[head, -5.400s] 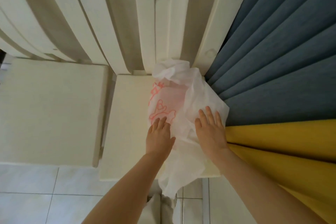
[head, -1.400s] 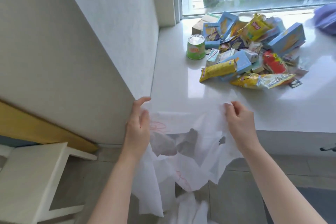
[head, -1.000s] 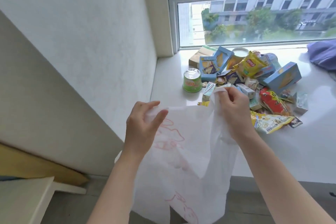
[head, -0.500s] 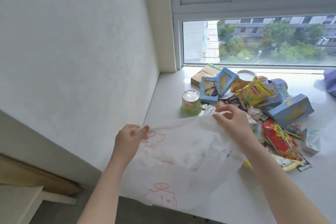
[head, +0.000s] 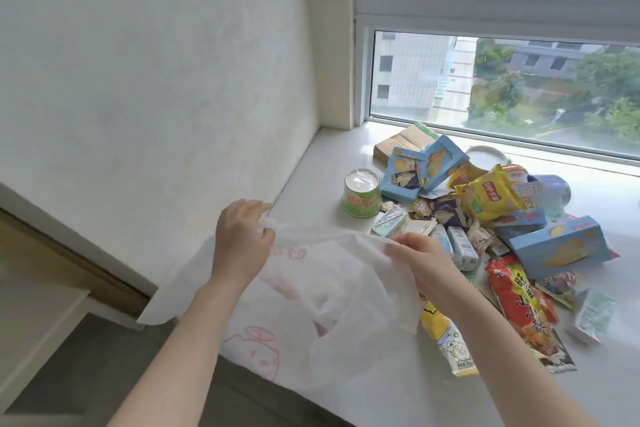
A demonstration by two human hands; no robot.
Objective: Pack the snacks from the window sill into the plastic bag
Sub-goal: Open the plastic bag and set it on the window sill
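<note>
Across the lower right of the frame runs the pale window sill, meeting a white wall that fills the upper left and a window along the top right. In the lower middle, the white plastic bag, printed with pink cartoon line drawings, lies draped over the sill's front edge, its upper rim lifted and stretched between two hands. The left hand, at centre frame, is clenched on the bag's rim at its left end; the right hand, just right of centre, pinches the rim at its right end, fingers closed on the film.

To the right of the bag, the snacks lie in a loose heap on the sill, none of them inside the bag as far as can be seen. Largest is a blue box at the right side of the heap, with a long red packet lying below it toward the lower right. A flat brown cardboard box sits at the back of the heap near the glass, and two open blue boxes lean together in front of it. A yellow crisp bag rests on top of the pile in mid right. A yellow wrapper pokes out from under the right forearm. A green cup with a foil lid stands upright at the heap's left edge, just above the bag's rim
</note>
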